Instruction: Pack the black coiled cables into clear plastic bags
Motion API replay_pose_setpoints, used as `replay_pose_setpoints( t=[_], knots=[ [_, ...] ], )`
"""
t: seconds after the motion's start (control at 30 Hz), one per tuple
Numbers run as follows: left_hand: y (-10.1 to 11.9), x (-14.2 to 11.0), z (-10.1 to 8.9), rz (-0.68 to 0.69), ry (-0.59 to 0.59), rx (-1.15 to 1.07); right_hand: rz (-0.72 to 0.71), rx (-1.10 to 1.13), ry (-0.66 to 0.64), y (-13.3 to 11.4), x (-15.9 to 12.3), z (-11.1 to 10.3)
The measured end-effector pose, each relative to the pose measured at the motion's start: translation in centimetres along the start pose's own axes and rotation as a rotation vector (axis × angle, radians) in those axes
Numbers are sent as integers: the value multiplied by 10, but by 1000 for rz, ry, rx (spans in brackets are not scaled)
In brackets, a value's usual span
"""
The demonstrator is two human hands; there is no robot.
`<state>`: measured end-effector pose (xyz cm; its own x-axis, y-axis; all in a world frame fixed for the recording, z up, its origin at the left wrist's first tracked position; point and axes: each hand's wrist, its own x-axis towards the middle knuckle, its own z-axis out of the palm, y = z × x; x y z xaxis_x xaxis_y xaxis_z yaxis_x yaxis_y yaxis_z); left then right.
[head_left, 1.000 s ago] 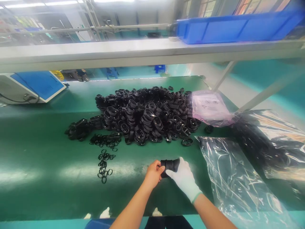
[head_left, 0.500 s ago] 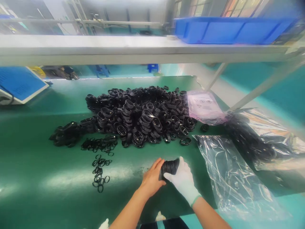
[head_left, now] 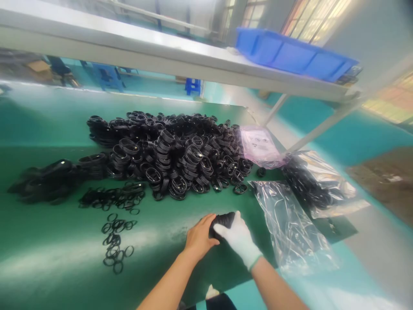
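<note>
Between my two hands, low in the middle of the head view, is a ribbed stack of black rings (head_left: 226,219). My bare left hand (head_left: 200,234) closes on its left end, with the thumb along the near side. On my right hand (head_left: 238,236) is a white glove; its thumb lies across the front of the stack and its fingers wrap the right end. Beyond my hands rises a large heap of black coiled bundles (head_left: 180,159). Loose thin black rings (head_left: 118,249) lie on the green table to the left.
A clear plastic bag (head_left: 287,219) lies flat at the right. Behind it are a filled bag of black items (head_left: 309,185) and a pinkish labelled bag (head_left: 260,144). A blue bin (head_left: 290,51) stands on the white shelf (head_left: 145,51) above the table.
The camera view has turned and tilted, so the table and shelf appear shifted left and slanted. Both hands keep their hold on the ring stack, which looks slightly more tilted.
</note>
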<state>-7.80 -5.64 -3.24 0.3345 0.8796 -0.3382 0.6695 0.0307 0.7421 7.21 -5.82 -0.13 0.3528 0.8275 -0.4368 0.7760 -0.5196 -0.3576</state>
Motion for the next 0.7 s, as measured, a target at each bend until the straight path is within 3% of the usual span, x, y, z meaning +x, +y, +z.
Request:
replay_pose_setpoints(
  t=[0.17,0.33,0.53,0.7],
  knots=[
    [-7,3,5,31,13,21,56,-94,191,-11,-15,34],
    [-9,4,5,52,38,14,30,-94,214,-16,-13,36],
    [-13,6,5,67,67,91,57,-133,340,-28,-10,44],
    [-9,11,10,37,73,176,102,-125,305,-29,3,43]
  ],
)
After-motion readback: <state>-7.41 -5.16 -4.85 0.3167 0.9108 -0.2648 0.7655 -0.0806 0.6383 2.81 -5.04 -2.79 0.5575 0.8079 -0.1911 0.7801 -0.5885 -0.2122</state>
